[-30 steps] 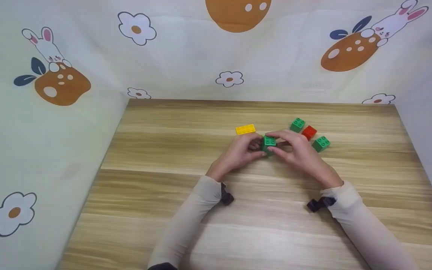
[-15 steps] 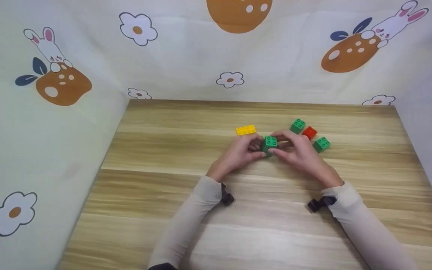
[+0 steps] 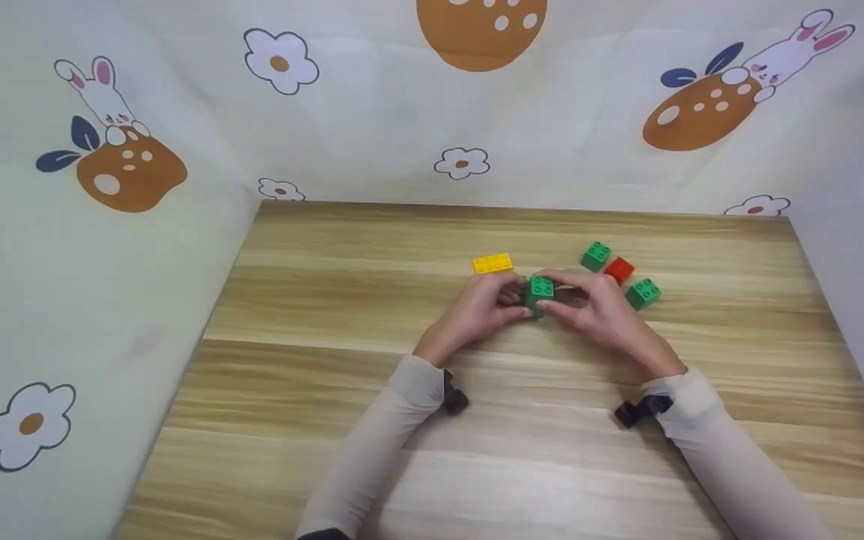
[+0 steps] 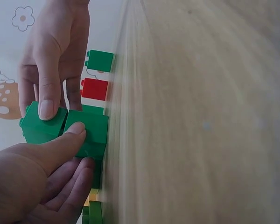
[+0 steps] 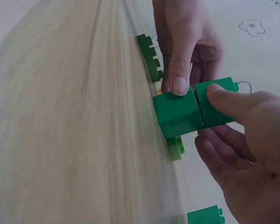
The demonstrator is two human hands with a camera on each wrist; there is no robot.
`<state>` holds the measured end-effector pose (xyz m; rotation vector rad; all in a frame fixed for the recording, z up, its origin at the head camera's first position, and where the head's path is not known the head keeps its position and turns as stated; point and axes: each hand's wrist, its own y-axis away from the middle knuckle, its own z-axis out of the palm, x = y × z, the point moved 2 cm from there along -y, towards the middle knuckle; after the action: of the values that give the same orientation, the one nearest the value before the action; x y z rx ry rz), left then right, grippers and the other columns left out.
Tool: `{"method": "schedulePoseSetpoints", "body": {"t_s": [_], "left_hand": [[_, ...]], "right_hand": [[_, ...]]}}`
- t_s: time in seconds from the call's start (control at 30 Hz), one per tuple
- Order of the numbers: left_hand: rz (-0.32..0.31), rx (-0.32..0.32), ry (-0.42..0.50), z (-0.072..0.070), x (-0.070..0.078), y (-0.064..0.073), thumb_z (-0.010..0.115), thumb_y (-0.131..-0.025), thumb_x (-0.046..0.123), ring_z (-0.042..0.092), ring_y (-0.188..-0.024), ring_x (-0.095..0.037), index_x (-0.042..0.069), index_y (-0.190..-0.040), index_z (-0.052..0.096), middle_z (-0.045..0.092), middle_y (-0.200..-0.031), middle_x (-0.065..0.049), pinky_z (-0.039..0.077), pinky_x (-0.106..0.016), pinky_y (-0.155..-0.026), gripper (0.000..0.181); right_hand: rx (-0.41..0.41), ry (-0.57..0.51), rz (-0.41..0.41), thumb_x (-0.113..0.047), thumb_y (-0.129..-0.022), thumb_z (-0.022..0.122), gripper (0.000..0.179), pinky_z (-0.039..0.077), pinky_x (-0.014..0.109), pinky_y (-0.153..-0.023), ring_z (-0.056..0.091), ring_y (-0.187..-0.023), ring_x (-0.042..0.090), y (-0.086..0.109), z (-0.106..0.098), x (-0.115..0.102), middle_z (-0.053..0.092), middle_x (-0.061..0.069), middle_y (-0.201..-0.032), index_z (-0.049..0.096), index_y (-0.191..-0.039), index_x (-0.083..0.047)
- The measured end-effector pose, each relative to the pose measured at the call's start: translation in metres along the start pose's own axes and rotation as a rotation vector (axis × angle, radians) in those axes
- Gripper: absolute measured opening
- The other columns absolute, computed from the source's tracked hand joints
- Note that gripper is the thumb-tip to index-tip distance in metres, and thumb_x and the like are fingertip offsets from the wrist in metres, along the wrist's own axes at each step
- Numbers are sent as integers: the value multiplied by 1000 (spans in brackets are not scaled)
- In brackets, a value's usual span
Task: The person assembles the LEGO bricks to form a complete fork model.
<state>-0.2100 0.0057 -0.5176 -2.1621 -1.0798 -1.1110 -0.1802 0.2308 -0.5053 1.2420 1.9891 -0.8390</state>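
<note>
Two green toy building bricks are held one over the other between the hands, just above or on the table; which, I cannot tell. The left hand pinches the lower green brick, its thumb on the near face. The right hand pinches the upper green brick between thumb and fingers. A thin, uneven seam shows between the bricks in both wrist views, with the upper one slightly tilted. Flat green pieces with studs, one long and one partly hidden, lie by the lower brick.
A yellow brick lies beyond the left hand. Right of the right hand lie a green brick, a red brick and another green brick. The wooden table meets a patterned cloth wall behind.
Both hands keep their grip on the stacked green bricks. The right fingers and the upper brick shift slightly. The head view tips a little, and the loose bricks stay put.
</note>
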Motion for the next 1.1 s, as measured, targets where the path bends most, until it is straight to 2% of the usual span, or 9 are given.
{"method": "schedulePoseSetpoints", "body": {"t_s": [0.3, 0.47, 0.7, 0.87, 1.1], "left_hand": [[-6, -6, 6, 1, 0, 1, 85, -95, 12, 78, -106, -18, 3, -131, 72, 79, -122, -12, 64, -22, -94, 39], [6, 6, 18, 1, -1, 0, 85, -94, 11, 77, -105, -17, 5, -137, 67, 79, -122, -12, 63, -20, -92, 47], [14, 10, 33, 2, -2, 1, 85, -94, 8, 76, -106, -18, 4, -128, 67, 79, -121, -12, 63, -20, -93, 38], [11, 11, 31, 2, -2, 1, 85, -94, 9, 77, -105, -17, 4, -127, 67, 79, -121, -11, 63, -20, -93, 38], [7, 7, 58, 1, -1, 0, 85, -94, 7, 77, -107, -23, 1, -126, 67, 78, -121, -15, 64, -25, -94, 37]], "right_hand": [[-23, 34, -16, -25, -97, 84, 45, 61, 36, -107, 72, -123, 16, 0, -1, -5, 77, -2, -134, 73, -141, -29], [-18, 66, -17, -26, -97, 84, 46, 62, 37, -107, 72, -122, 16, 0, 0, -6, 77, -1, -133, 73, -142, -27], [28, -7, 35, -23, -93, 89, 43, 64, 31, -100, 78, -115, 22, 1, 3, 1, 80, 4, -126, 76, -133, -19], [52, -41, 80, -27, -91, 90, 42, 66, 29, -94, 80, -111, 24, 2, 4, 5, 81, 7, -123, 77, -129, -17], [38, -15, 50, -27, -92, 89, 45, 66, 34, -95, 79, -111, 23, 1, 2, 3, 80, 9, -129, 78, -133, -14]]}}
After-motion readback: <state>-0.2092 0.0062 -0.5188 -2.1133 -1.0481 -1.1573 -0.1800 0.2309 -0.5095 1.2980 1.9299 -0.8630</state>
